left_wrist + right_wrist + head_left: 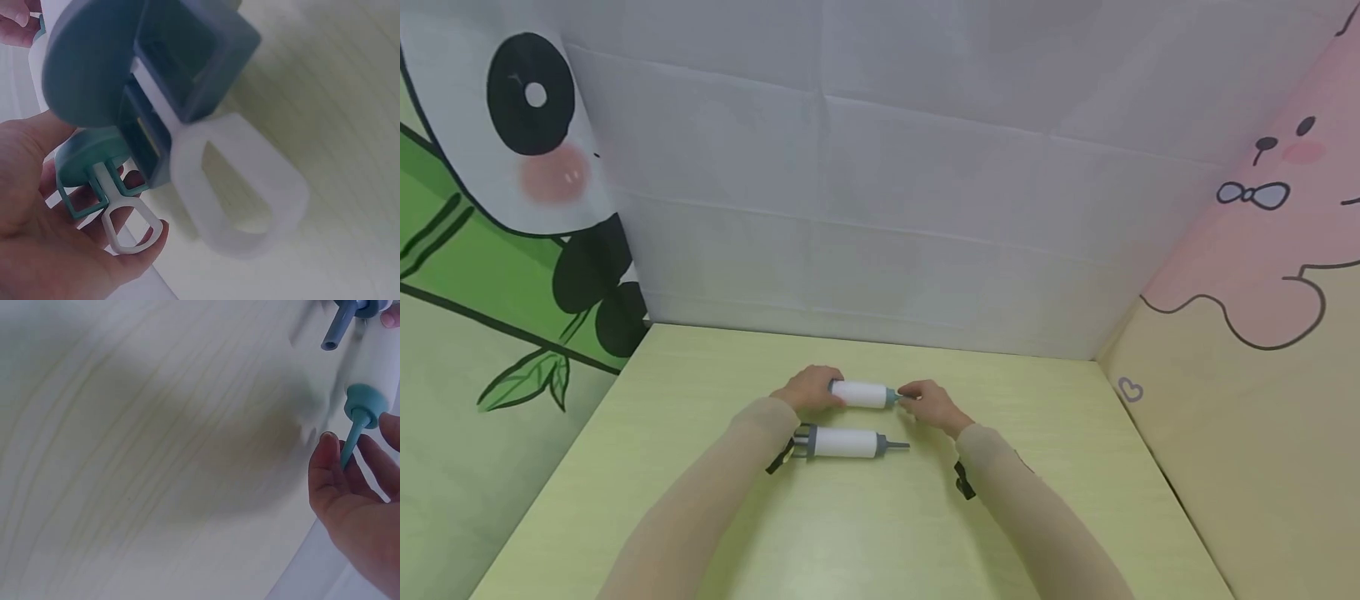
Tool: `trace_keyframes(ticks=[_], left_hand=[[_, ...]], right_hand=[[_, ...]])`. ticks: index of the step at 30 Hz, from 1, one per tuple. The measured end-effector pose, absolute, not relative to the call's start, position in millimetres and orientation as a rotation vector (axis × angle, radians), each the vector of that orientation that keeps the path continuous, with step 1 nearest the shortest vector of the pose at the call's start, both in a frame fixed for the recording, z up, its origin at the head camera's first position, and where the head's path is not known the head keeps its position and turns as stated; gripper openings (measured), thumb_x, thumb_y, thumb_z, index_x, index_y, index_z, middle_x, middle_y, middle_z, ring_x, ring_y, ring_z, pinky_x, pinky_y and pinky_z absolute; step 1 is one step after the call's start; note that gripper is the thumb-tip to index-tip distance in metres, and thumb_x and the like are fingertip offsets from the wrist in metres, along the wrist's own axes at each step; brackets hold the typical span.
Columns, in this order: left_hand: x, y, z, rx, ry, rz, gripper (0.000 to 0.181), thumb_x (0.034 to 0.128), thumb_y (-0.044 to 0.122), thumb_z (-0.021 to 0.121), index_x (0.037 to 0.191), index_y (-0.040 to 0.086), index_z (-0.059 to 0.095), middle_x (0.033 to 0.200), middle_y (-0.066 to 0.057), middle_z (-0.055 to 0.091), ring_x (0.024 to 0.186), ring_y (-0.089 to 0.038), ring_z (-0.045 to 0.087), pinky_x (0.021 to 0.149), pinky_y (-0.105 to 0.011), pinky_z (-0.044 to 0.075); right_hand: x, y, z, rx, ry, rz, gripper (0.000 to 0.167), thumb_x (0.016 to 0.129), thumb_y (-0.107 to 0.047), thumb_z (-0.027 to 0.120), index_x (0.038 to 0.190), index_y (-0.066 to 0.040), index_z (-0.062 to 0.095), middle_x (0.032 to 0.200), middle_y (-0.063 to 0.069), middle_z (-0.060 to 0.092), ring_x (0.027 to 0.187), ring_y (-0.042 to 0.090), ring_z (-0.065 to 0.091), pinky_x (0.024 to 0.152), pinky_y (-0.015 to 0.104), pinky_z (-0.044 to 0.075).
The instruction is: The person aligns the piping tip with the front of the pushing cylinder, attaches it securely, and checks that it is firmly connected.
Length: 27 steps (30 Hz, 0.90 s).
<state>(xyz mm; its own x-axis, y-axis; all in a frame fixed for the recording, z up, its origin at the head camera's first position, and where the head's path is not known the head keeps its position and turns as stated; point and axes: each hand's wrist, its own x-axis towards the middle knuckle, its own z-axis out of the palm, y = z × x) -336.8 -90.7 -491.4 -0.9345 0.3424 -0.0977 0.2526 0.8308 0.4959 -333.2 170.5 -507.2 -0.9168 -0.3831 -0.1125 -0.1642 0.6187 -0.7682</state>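
My left hand point(812, 390) grips the back end of a white-barrelled syringe with teal ends point(862, 394). Beside its palm, in the left wrist view, are the syringe's teal finger loops and white plunger ring point(156, 219). At the other end my right hand point(936, 404) pinches the thin teal nozzle point(353, 440) between thumb and fingers. Nearer me, a second white-barrelled syringe with grey-blue ends point(846, 442) lies parallel on the table, its nozzle pointing right; neither hand holds it. Its white plunger ring point(269, 165) looms large in the left wrist view.
Both syringes are near the middle of a pale wooden table point(880, 533). A white sheet point(880, 183) stands behind its far edge. Printed panels flank it, a panda panel point(542, 192) at left and a pink animal panel point(1285, 242) at right.
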Motion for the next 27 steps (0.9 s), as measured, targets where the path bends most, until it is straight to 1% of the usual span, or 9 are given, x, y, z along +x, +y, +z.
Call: trace_keyframes(ticks=[7, 10, 12, 14, 16, 19, 22, 27], left_hand=[[-335.6, -92.5, -489.6, 0.458, 2.824, 0.726, 0.038, 0.0803, 0.026, 0.078, 0.110, 0.007, 0.064, 0.103, -0.006, 0.064, 0.088, -0.023, 0.056, 0.082, -0.044, 0.045], [-334.4, -93.1, -489.1, 0.418, 2.825, 0.699, 0.045, 0.0804, 0.028, 0.078, 0.117, 0.007, 0.063, 0.112, -0.008, 0.063, 0.098, -0.027, 0.056, 0.088, -0.051, 0.041], [-333.5, -93.8, -489.0, 0.391, 2.825, 0.682, 0.051, 0.0801, 0.031, 0.078, 0.122, 0.007, 0.061, 0.119, -0.010, 0.061, 0.107, -0.031, 0.055, 0.092, -0.058, 0.035], [-333.0, -93.5, -488.9, 0.372, 2.823, 0.675, 0.057, 0.0795, 0.033, 0.078, 0.127, 0.007, 0.058, 0.125, -0.012, 0.058, 0.115, -0.034, 0.051, 0.094, -0.064, 0.029], [-333.0, -93.5, -489.7, 0.373, 2.821, 0.671, 0.061, 0.0788, 0.034, 0.078, 0.129, 0.007, 0.057, 0.127, -0.013, 0.057, 0.118, -0.037, 0.049, 0.094, -0.067, 0.026], [-333.4, -93.5, -492.5, 0.375, 2.825, 0.652, 0.065, 0.0776, 0.037, 0.079, 0.131, 0.007, 0.055, 0.128, -0.013, 0.056, 0.118, -0.037, 0.048, 0.094, -0.068, 0.026], [-333.2, -93.8, -494.6, 0.362, 2.830, 0.629, 0.068, 0.0767, 0.039, 0.079, 0.132, 0.009, 0.054, 0.129, -0.012, 0.056, 0.118, -0.036, 0.048, 0.094, -0.067, 0.027], [-331.9, -93.2, -492.4, 0.349, 2.817, 0.647, 0.070, 0.0763, 0.038, 0.080, 0.134, 0.008, 0.053, 0.131, -0.013, 0.054, 0.120, -0.038, 0.047, 0.095, -0.070, 0.023]], right_hand=[[-333.3, 168.2, -508.3, -0.436, 2.540, -1.208, 0.035, 0.096, -0.016, 0.058, 0.126, 0.002, 0.058, 0.122, 0.016, 0.058, 0.090, 0.025, 0.062, 0.072, 0.034, 0.051], [-333.1, 167.7, -509.3, -0.423, 2.525, -1.211, 0.036, 0.096, -0.016, 0.057, 0.128, 0.000, 0.057, 0.126, 0.017, 0.056, 0.090, 0.025, 0.062, 0.073, 0.035, 0.051], [-332.4, 167.6, -509.3, -0.407, 2.503, -1.228, 0.037, 0.097, -0.015, 0.055, 0.131, 0.000, 0.055, 0.127, 0.017, 0.055, 0.093, 0.027, 0.062, 0.075, 0.037, 0.051], [-331.5, 168.6, -509.0, -0.393, 2.480, -1.251, 0.039, 0.098, -0.015, 0.054, 0.133, 0.000, 0.052, 0.127, 0.017, 0.055, 0.095, 0.030, 0.062, 0.077, 0.040, 0.051], [-330.8, 169.5, -508.6, -0.372, 2.461, -1.274, 0.040, 0.098, -0.014, 0.053, 0.135, 0.000, 0.050, 0.127, 0.018, 0.055, 0.096, 0.031, 0.061, 0.078, 0.043, 0.051], [-330.2, 171.3, -508.4, -0.359, 2.452, -1.287, 0.042, 0.098, -0.014, 0.053, 0.137, -0.001, 0.048, 0.130, 0.019, 0.053, 0.095, 0.031, 0.061, 0.078, 0.044, 0.051], [-329.3, 172.9, -507.8, -0.355, 2.449, -1.293, 0.043, 0.097, -0.013, 0.054, 0.138, -0.001, 0.047, 0.136, 0.020, 0.047, 0.094, 0.031, 0.062, 0.078, 0.045, 0.051], [-327.6, 174.7, -506.3, -0.356, 2.449, -1.290, 0.044, 0.096, -0.011, 0.055, 0.138, -0.001, 0.047, 0.139, 0.022, 0.044, 0.093, 0.031, 0.063, 0.078, 0.045, 0.051]])
